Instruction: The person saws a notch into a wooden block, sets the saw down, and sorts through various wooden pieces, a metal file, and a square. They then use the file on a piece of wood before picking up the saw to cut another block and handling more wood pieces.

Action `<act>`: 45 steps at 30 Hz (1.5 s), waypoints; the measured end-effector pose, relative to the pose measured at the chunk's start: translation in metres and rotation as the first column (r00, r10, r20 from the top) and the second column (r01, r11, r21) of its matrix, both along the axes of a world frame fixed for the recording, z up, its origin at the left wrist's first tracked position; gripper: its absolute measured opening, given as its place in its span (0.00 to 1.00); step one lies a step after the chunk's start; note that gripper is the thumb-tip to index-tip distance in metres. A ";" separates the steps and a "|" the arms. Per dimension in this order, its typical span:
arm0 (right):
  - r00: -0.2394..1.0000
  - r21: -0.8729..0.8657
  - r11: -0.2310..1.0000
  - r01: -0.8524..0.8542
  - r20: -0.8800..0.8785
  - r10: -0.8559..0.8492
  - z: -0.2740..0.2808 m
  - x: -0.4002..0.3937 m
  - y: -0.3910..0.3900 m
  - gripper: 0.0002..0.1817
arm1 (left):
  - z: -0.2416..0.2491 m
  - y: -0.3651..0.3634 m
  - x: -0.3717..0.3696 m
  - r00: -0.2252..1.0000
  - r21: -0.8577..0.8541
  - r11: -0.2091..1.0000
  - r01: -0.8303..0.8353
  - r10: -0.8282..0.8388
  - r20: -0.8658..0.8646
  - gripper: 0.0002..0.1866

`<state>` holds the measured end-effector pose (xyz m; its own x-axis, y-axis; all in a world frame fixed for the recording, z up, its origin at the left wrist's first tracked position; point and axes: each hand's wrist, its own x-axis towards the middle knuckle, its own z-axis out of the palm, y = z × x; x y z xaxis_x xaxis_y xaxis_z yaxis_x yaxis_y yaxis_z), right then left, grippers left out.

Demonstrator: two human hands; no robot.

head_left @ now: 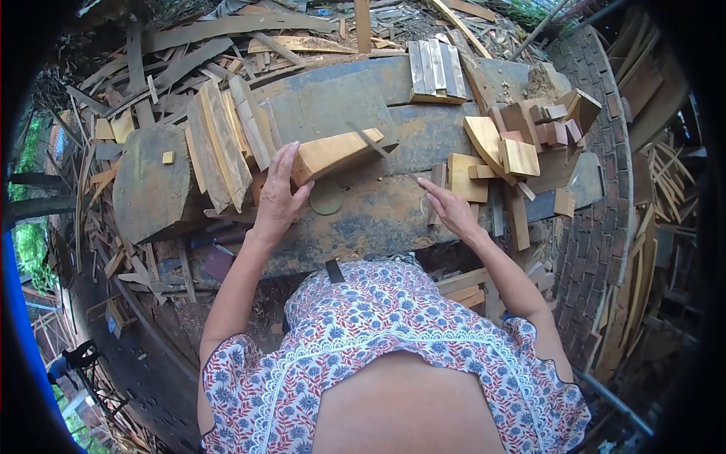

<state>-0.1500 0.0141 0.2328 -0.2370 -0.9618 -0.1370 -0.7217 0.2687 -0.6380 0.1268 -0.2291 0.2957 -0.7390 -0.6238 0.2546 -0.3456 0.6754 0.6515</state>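
Observation:
My left hand (278, 193) grips the near-left end of a long, pale wooden block (333, 157), fingers along its end and thumb below. The block lies tilted on a big worn timber slab. A thin dark strip-like tool (367, 139) crosses the block's right end, partly smeared by motion. Its line runs down towards my right hand (452, 212), whose fingers are closed around its near end; the exact kind of tool does not show. Left of my left hand, several rough boards (219, 144) lean side by side.
A bundle of wood strips (437, 69) lies at the back of the worktable (363, 219). Cut blocks (522, 157) are piled at right. A small wood cube (168, 158) sits on a dark stump at left. Scrap wood heaps and a brick surface (586, 250) surround the table.

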 end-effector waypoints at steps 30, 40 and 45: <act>0.985 0.030 0.999 -0.023 -0.168 0.028 -0.027 -0.022 0.016 0.25 | -0.024 -0.003 -0.007 0.939 0.619 0.785 -0.020 0.226 -0.257 0.33; 0.996 -0.280 0.958 -0.069 0.039 0.083 0.006 0.022 -0.012 0.24 | 0.001 -0.004 -0.026 0.944 0.351 0.927 -0.129 0.223 -0.243 0.41; 0.999 -0.230 0.973 -0.008 0.032 0.015 -0.032 0.021 -0.007 0.24 | -0.002 0.004 -0.016 0.950 0.379 0.912 -0.157 0.245 -0.196 0.38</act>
<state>-0.1292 0.0070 0.2010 -0.2248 -0.9711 0.0807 -0.7014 0.1038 -0.7051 0.1110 -0.2256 0.2936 -0.5349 -0.8335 0.1385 -0.2573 0.3168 0.9129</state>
